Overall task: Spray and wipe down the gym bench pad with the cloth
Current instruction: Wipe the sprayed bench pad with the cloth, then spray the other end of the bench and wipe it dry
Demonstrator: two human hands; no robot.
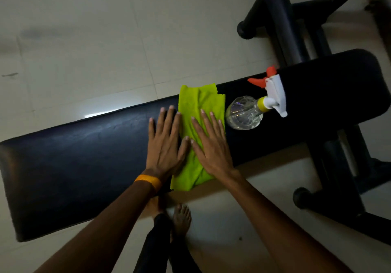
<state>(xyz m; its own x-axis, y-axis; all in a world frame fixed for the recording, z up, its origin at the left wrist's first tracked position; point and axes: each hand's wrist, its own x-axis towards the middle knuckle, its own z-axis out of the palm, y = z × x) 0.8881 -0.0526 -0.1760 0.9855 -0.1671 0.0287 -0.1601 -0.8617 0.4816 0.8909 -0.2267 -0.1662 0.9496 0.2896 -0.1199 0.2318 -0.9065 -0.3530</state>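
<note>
I count one black bench pad (84, 156), one green cloth (198, 111) spread across it, and one spray bottle (251, 107) lying just beside the cloth. My two hands lie flat, fingers spread: left hand (166, 145) at the cloth's edge, right hand (211, 147) on it.

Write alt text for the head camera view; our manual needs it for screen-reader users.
Both hands press flat on a green cloth laid across a black bench pad, left hand half on the pad, right hand on the cloth. A clear spray bottle lies on its side just beyond.
</note>
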